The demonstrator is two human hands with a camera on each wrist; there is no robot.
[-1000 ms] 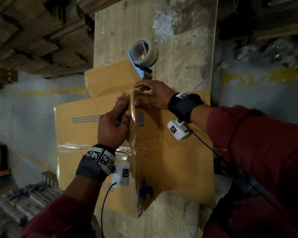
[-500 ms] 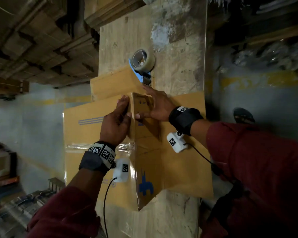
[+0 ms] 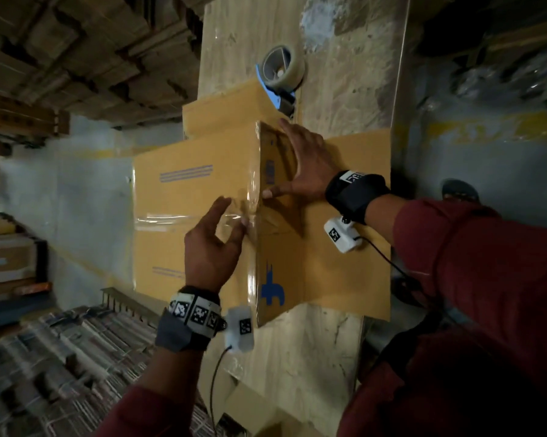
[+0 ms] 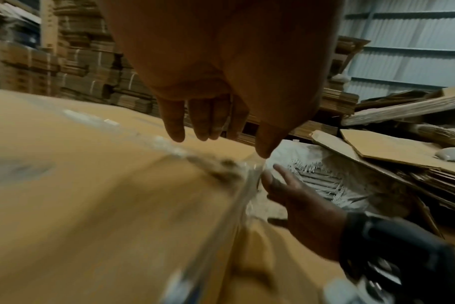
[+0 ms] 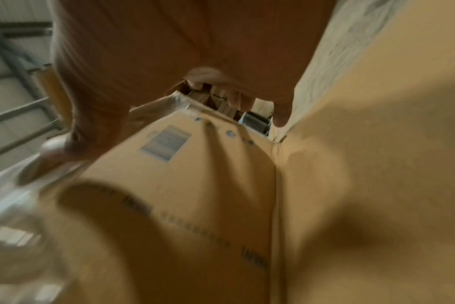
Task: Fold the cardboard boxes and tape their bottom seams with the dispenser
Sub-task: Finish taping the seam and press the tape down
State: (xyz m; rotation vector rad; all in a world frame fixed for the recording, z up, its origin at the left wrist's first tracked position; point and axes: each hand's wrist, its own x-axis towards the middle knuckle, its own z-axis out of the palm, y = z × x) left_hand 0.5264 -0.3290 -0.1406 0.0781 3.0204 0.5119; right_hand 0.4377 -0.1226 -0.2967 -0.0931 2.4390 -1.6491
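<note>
A brown cardboard box lies on the wooden table, with clear tape across its upper face and down the corner edge. My left hand is over that taped edge with fingers spread and straight; its thumb tip meets the tape in the left wrist view. My right hand lies flat against the box's side panel, thumb at the edge. A loose flap spreads on the table under my right wrist. The tape dispenser sits just beyond the box, apart from both hands.
Stacks of flattened cardboard fill the left side and floor. Another cardboard piece pokes out below the table's near end. The table's right edge drops to the floor, where a sandalled foot stands.
My left hand slid back along the taped edge toward me and opened its fingers. My right hand went from curled at the corner to flat on the side panel.
</note>
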